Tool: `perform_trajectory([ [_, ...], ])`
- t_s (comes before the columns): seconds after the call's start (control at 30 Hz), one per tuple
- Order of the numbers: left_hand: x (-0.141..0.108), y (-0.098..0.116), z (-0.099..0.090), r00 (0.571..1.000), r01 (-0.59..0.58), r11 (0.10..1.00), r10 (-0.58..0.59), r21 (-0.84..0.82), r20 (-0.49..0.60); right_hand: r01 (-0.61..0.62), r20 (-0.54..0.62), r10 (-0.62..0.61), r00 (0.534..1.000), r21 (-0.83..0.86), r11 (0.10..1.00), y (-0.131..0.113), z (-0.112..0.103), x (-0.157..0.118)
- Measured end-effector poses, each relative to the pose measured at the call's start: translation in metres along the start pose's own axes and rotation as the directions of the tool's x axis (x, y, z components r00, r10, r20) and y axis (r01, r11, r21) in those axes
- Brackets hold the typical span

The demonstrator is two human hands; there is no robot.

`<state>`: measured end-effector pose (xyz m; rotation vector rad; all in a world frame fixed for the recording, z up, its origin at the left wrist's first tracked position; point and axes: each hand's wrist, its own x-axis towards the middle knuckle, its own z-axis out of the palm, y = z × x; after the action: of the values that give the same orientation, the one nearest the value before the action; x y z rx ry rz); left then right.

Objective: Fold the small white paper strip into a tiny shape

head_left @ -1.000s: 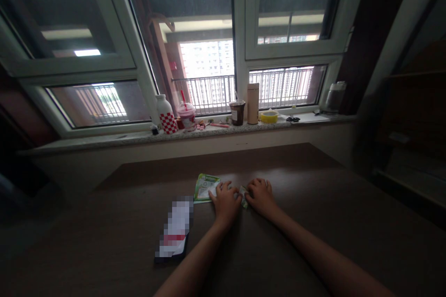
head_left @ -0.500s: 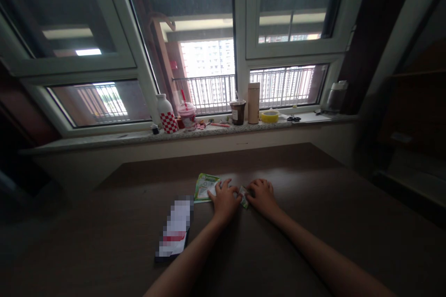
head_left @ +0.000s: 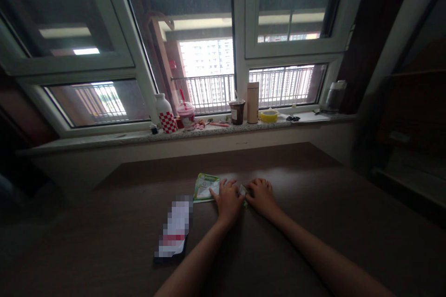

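Observation:
On the dark brown table [head_left: 146,222], my left hand [head_left: 230,200] lies with its fingers spread, its thumb pointing left over the edge of a green and white packet [head_left: 205,188]. A small green and white piece [head_left: 243,190] sits between my two hands, partly covered by their fingers. My right hand [head_left: 260,195] rests at its right side, fingers bent and slightly apart, the fingertips touching the piece. Left of my left forearm lies a phone-like object [head_left: 176,227] with a blurred-out face.
Along the windowsill [head_left: 212,131] stand a checkered bottle [head_left: 167,116], a pink drink cup [head_left: 186,116], a dark drink cup [head_left: 237,112], a tan flask [head_left: 252,102], yellow tape [head_left: 269,116], scissors [head_left: 292,119] and a clear jar [head_left: 337,96].
My left hand has shifted slightly right, over more of the small piece and closer to my right hand. The right hand has barely moved.

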<state>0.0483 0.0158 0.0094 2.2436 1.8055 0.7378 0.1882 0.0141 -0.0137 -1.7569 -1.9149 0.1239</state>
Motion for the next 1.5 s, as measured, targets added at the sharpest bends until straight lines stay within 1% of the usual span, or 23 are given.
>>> perform_trajectory([
  [0.1, 0.000, -0.001, 0.002, 1.000, 0.009, 0.999, -0.009, -0.039, -0.013, 0.000, -0.004, 0.000, 1.000, 0.007, 1.000, -0.001, 0.000, 0.000],
  [0.3, 0.002, -0.009, 0.001, 0.999, 0.045, 0.992, -0.045, -0.121, 0.008, -0.026, 0.009, 0.026, 1.000, 0.036, 0.999, 0.001, 0.001, 0.001],
  [0.43, 0.003, -0.014, -0.001, 0.998, 0.068, 0.988, -0.068, -0.138, 0.008, -0.018, 0.005, 0.017, 1.000, 0.082, 0.996, 0.007, 0.001, 0.001],
  [0.57, 0.002, -0.014, -0.002, 0.998, 0.070, 0.987, -0.070, -0.145, 0.007, -0.018, -0.004, 0.018, 1.000, 0.108, 0.994, 0.010, 0.003, 0.002],
  [0.7, 0.002, -0.012, 0.000, 0.998, 0.063, 0.987, -0.064, -0.147, -0.006, -0.040, -0.004, 0.040, 0.999, 0.085, 0.996, 0.007, 0.003, 0.003],
  [0.87, 0.003, -0.011, 0.003, 0.997, 0.073, 0.986, -0.073, -0.149, 0.006, -0.034, -0.003, 0.034, 0.999, 0.028, 0.999, 0.001, -0.001, 0.000],
  [0.97, 0.003, -0.010, 0.004, 0.998, 0.058, 0.988, -0.057, -0.146, 0.005, -0.035, 0.004, 0.035, 0.999, 0.022, 0.999, -0.002, -0.002, -0.001],
  [1.13, 0.002, -0.012, 0.004, 0.997, 0.073, 0.983, -0.073, -0.166, 0.006, -0.041, 0.015, 0.040, 0.999, 0.031, 0.999, -0.001, -0.003, -0.001],
  [1.3, 0.001, -0.014, 0.005, 0.998, 0.058, 0.987, -0.061, -0.151, -0.015, -0.048, 0.026, 0.045, 0.999, 0.110, 0.993, 0.005, -0.002, 0.000],
  [1.5, 0.002, -0.014, 0.004, 0.997, 0.073, 0.987, -0.073, -0.147, 0.002, -0.043, 0.006, 0.043, 0.999, 0.285, 0.957, 0.014, -0.003, 0.000],
])
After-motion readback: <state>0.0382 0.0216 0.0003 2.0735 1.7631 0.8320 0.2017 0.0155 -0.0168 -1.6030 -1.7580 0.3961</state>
